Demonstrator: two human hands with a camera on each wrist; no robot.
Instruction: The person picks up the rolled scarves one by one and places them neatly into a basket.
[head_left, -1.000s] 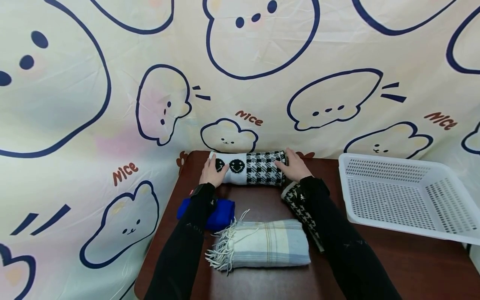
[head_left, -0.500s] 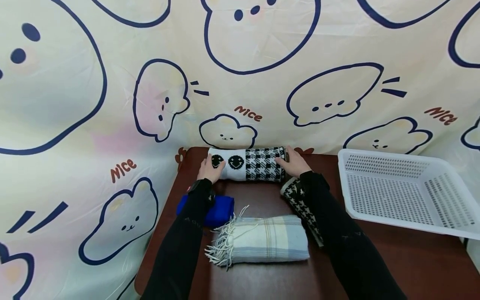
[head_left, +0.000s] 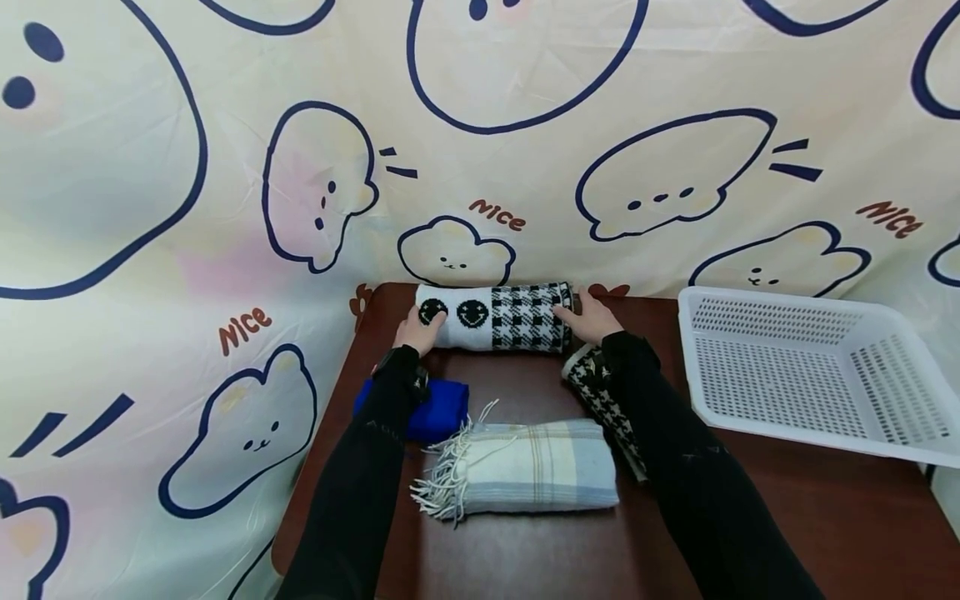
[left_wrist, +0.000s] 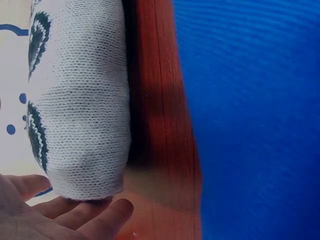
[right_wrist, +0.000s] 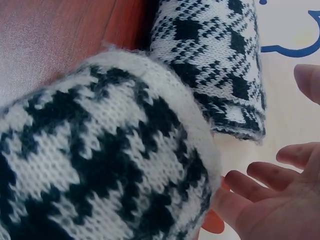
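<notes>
A rolled knit scarf (head_left: 491, 318), white with black smiley faces and a black-and-white check, lies along the table's far edge. At its left end is my left hand (head_left: 417, 332); the left wrist view has loosely extended fingers touching that end of the white knit (left_wrist: 90, 110). My right hand (head_left: 597, 320) is at the checked end. Seen from the right wrist, its fingers (right_wrist: 270, 175) are spread and apart from the checked knit (right_wrist: 210, 45). Below the right hand, a rolled houndstooth scarf (head_left: 606, 402) lies slantwise, partly hidden by the sleeve.
A folded blue cloth (head_left: 442, 410) sits under the left forearm. Between the arms lies a folded pale plaid scarf (head_left: 540, 467) with fringe. A white perforated basket (head_left: 795, 298) stands on the right side of the brown table (head_left: 525, 558). Behind hangs a cartoon-print curtain (head_left: 540, 183).
The head view has tilted, so everything sits higher in it. My left hand has slipped slightly toward the scarf's left end; my right hand stays by the checked end.
</notes>
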